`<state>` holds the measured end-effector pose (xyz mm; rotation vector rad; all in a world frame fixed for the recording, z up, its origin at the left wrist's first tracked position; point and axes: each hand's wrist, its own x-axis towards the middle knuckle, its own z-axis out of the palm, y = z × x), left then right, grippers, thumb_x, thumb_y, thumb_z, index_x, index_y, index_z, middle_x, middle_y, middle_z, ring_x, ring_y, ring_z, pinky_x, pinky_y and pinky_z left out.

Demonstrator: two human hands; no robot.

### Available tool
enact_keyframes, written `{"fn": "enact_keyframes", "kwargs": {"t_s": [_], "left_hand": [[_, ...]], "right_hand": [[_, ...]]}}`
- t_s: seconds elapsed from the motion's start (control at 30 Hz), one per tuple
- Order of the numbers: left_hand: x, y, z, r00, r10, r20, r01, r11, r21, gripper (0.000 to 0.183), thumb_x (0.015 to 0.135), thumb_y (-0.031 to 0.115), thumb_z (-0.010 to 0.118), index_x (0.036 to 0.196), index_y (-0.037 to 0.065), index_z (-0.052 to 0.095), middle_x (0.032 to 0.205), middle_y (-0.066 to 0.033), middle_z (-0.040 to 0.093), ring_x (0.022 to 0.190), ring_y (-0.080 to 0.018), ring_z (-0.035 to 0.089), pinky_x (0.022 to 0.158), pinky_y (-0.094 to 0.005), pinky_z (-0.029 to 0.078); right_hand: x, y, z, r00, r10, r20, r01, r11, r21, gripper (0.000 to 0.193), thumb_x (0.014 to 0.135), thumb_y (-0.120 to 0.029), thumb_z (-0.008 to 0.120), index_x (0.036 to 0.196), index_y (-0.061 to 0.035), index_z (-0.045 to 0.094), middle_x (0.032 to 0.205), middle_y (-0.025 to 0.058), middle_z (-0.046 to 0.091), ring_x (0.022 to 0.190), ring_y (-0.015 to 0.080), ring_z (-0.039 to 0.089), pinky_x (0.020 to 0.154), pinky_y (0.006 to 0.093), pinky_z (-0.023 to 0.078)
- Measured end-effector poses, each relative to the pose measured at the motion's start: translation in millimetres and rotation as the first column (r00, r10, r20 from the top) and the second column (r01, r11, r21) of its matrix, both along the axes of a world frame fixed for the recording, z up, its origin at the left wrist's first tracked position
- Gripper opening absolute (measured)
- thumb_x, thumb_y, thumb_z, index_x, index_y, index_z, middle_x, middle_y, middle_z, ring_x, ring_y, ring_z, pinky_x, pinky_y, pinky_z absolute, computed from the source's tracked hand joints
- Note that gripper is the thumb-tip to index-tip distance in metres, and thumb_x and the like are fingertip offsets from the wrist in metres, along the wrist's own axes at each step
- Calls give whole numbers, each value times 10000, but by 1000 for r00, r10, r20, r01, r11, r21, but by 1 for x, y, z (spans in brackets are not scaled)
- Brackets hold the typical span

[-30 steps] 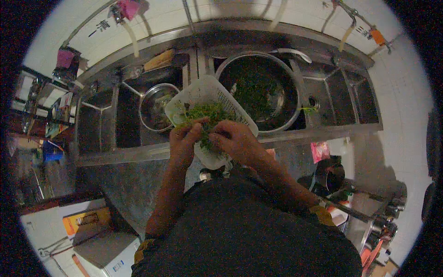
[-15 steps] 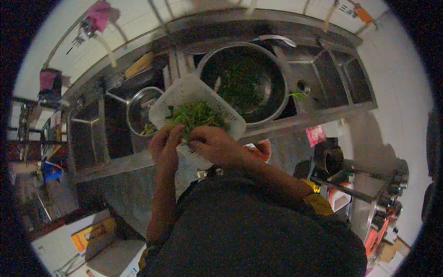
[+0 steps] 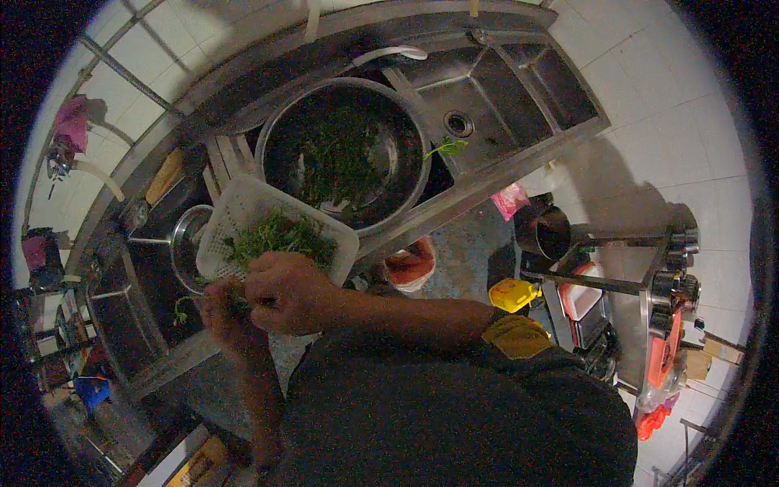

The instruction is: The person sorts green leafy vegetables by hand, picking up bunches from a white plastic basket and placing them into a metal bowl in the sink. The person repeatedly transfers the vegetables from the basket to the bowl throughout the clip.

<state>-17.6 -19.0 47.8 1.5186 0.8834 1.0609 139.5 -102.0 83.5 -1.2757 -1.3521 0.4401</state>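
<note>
A white perforated plastic basket [image 3: 237, 199] holds a heap of leafy greens [image 3: 284, 234]. Over its near edge my two hands are close together. My right hand [image 3: 286, 290] is curled closed, and its fingers hide whatever they grip. My left hand [image 3: 227, 312] has its fingers pinched on a thin stem of greens; a leafy sprig [image 3: 180, 311] sticks out to its left. Behind the basket, a large round metal basin [image 3: 395, 166] contains more dark greens [image 3: 337, 154]. Left of the basket, a smaller metal pan [image 3: 183, 243] with a handle is partly covered.
Stainless sinks [image 3: 511, 101] extend to the right, with a drain [image 3: 458, 123] and a stray green sprig [image 3: 448, 146] by the basin. A yellow bottle [image 3: 511, 295], a dark pot [image 3: 545, 233] and a metal rack [image 3: 617, 268] stand right. A reddish container [image 3: 410, 264] sits below the counter.
The view has turned and shifted, so the basin and basket appear further left. My hands have moved toward the basket's near left edge, and a sprig now shows beside my left hand.
</note>
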Motion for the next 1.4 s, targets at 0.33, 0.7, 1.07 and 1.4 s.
{"fn": "enact_keyframes", "kwargs": {"t_s": [0.33,0.7,1.07,1.4], "left_hand": [[25,7,46,854,-43,518,242,915,-322,266,1085,279,502,951,68,595,833,-28,599,775,-144,562,698,-313,477],[-32,66,-23,702,-116,-703,327,929,173,510,956,289,711,1369,14,593,1113,-154,680,1020,-302,639,908,-452,517],[-54,50,-35,781,-162,-603,229,973,36,639,956,219,695,1542,85,481,1313,-120,614,1043,-223,567,913,-386,480],[-36,34,-18,834,-188,-519,248,967,49,554,998,214,653,1512,63,511,1339,-142,613,1238,-263,579,1039,-398,453]], "right_hand": [[11,-7,4,986,22,-164,4,988,152,156,685,-122,678,702,-65,534,712,119,508,675,359,568,583,481,426],[65,-5,-76,941,-277,195,325,900,-291,266,922,-246,716,1084,-36,725,953,161,715,875,341,700,792,423,564],[323,-127,-238,553,-686,473,782,231,-579,355,954,-348,616,1073,-48,764,1095,175,751,948,391,714,817,491,550],[306,-72,-201,346,-832,433,710,-69,-701,473,911,-446,642,1047,-7,755,1111,219,740,1004,423,706,877,505,544]]}}
